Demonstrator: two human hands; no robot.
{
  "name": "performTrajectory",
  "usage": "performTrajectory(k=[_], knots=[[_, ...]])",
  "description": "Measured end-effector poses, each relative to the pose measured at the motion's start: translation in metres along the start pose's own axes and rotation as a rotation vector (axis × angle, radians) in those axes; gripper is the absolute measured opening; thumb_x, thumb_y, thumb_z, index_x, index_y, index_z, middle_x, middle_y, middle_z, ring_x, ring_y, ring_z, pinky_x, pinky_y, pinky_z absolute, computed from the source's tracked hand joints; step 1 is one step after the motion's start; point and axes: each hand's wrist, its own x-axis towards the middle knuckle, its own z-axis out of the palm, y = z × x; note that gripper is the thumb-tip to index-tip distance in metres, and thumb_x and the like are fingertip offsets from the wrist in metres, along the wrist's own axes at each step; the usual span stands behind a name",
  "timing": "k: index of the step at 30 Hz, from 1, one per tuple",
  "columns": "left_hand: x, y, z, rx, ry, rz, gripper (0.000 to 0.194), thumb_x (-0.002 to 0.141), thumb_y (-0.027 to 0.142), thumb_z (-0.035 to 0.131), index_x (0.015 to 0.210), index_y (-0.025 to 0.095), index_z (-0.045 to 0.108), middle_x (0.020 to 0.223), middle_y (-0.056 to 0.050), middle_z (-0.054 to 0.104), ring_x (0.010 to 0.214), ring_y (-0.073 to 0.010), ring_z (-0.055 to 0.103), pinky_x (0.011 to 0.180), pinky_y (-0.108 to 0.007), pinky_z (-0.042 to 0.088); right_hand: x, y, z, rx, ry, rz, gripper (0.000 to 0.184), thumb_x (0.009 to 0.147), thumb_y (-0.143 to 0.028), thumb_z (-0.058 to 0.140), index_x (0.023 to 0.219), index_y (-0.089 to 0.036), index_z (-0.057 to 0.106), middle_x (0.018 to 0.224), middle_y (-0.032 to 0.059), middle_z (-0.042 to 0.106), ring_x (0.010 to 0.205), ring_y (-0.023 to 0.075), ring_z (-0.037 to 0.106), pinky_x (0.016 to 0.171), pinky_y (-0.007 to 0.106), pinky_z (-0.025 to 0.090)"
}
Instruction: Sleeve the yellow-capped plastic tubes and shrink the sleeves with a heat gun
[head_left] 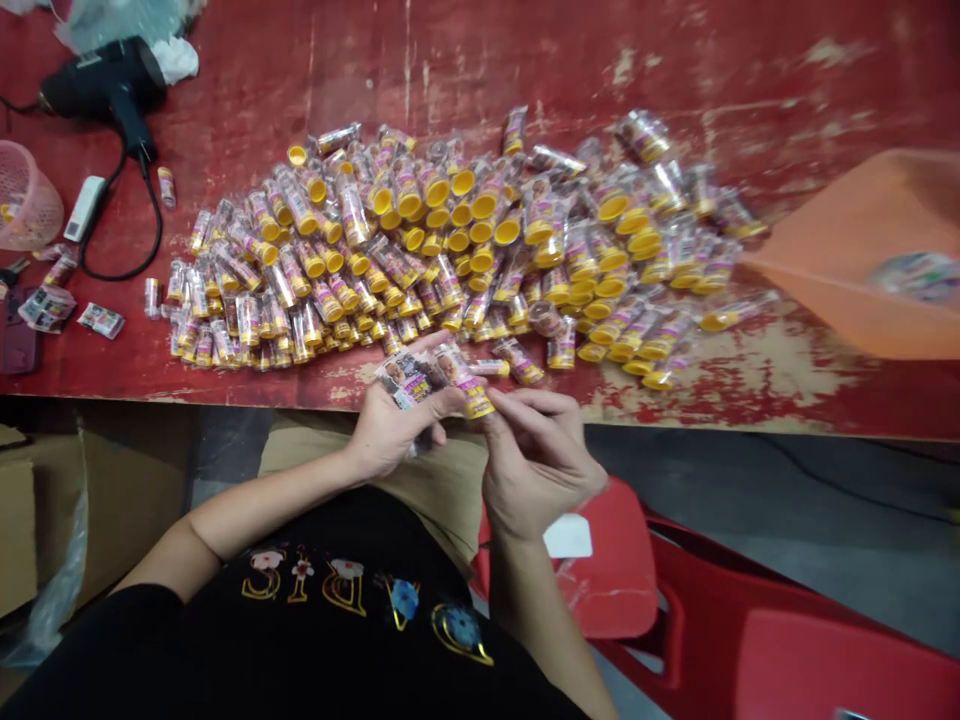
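My left hand (386,430) is closed on a small stack of flat printed labels (405,378), its thumb lying across the front. My right hand (536,460) pinches the lower end of one printed label (463,378), purple and yellow, which partly overlaps the stack. Both hands are just off the table's near edge, over my lap. Right beyond them spreads a large heap of small clear tubes (435,200) with yellow ends and printed wraps. One loose tube (517,360) lies close to my fingers.
On the worn red table (480,60), a black heat gun (105,85) with a looped cord lies at the left. Near it are a pink basket (26,200), a white box (84,208) and more labels (46,308). An orange sheet-like thing (847,250) is at the right; red chairs (750,610) stand below.
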Motion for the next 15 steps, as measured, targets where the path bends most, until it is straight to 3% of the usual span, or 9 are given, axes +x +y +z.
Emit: performTrajectory(k=[4, 7, 9, 12, 15], knots=[[0.009, 0.005, -0.003, -0.122, 0.036, -0.033, 0.075, 0.084, 0.061, 0.078, 0.141, 0.017, 0.059, 0.102, -0.011, 0.078, 0.074, -0.0182, 0.075, 0.046, -0.019, 0.049, 0.041, 0.029, -0.001, -0.022, 0.126, 0.052, 0.017, 0.086, -0.031, 0.08, 0.1, -0.022, 0.084, 0.091, 0.0029, 0.067, 0.069, 0.0109, 0.062, 0.06, 0.026, 0.05], [0.012, 0.01, -0.005, -0.156, 0.1, -0.073, 0.055, 0.091, 0.056, 0.072, 0.123, 0.012, 0.067, 0.099, -0.013, 0.078, 0.081, -0.0217, 0.078, 0.044, -0.017, 0.047, 0.108, 0.063, -0.003, -0.055, 0.29, -0.09, 0.019, 0.083, -0.032, 0.081, 0.098, -0.02, 0.084, 0.092, 0.0051, 0.067, 0.087, 0.0186, 0.065, 0.077, 0.034, 0.056], [0.012, 0.014, -0.007, -0.139, 0.139, -0.074, 0.052, 0.085, 0.057, 0.079, 0.109, 0.012, 0.069, 0.095, -0.012, 0.077, 0.079, -0.0219, 0.078, 0.043, -0.017, 0.048, 0.157, 0.084, -0.003, -0.072, 0.327, -0.135, 0.018, 0.081, -0.031, 0.081, 0.095, -0.02, 0.083, 0.091, 0.0058, 0.066, 0.092, 0.0213, 0.065, 0.08, 0.038, 0.057], [0.01, 0.02, -0.01, -0.107, 0.184, -0.076, 0.057, 0.069, 0.06, 0.091, 0.095, 0.014, 0.07, 0.089, -0.008, 0.076, 0.076, -0.0209, 0.077, 0.042, -0.018, 0.049, 0.21, 0.103, -0.003, -0.174, 0.199, -0.12, 0.017, 0.081, -0.033, 0.079, 0.091, -0.02, 0.083, 0.09, 0.0058, 0.065, 0.083, 0.0187, 0.062, 0.072, 0.034, 0.054], [0.008, 0.031, -0.014, -0.069, 0.242, -0.08, 0.057, 0.063, 0.06, 0.094, 0.089, 0.015, 0.07, 0.079, -0.004, 0.073, 0.068, -0.018, 0.074, 0.042, -0.018, 0.049, 0.236, 0.109, -0.006, -0.259, -0.08, -0.123, 0.023, 0.078, -0.038, 0.08, 0.093, -0.02, 0.083, 0.089, 0.0049, 0.069, 0.073, 0.0146, 0.06, 0.063, 0.029, 0.05]])
